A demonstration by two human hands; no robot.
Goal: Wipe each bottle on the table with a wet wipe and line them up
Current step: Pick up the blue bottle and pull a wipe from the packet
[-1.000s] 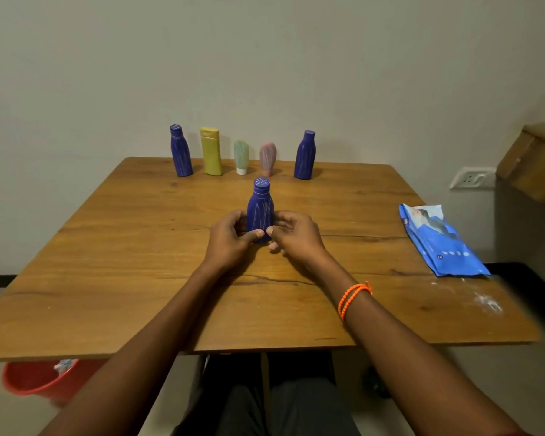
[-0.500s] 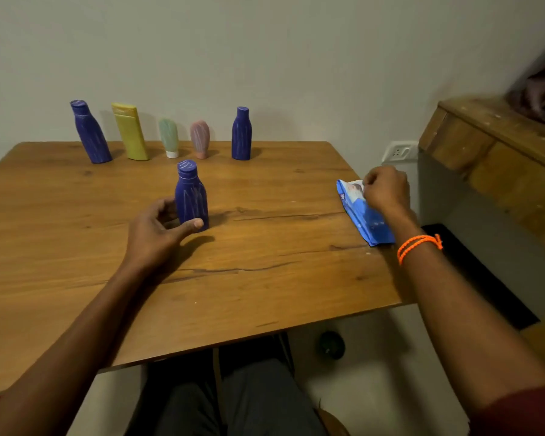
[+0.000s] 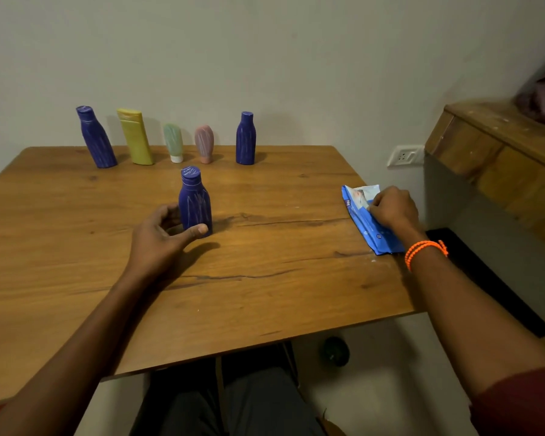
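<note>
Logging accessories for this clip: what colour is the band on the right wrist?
Bright orange, a thin doubled cord bracelet; it shows clearly in the head view.

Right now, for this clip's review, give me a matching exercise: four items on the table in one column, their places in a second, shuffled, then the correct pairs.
Items:
1. yellow bottle
2. wet wipe pack
3. short blue bottle
4. pink tube

Places:
A. under the right hand, near the table's right edge
B. back row, second from the left
C. mid-table, in the left hand
D. back row, between the green tube and a blue bottle

Pairs: 1-B, 2-A, 3-C, 4-D
</note>
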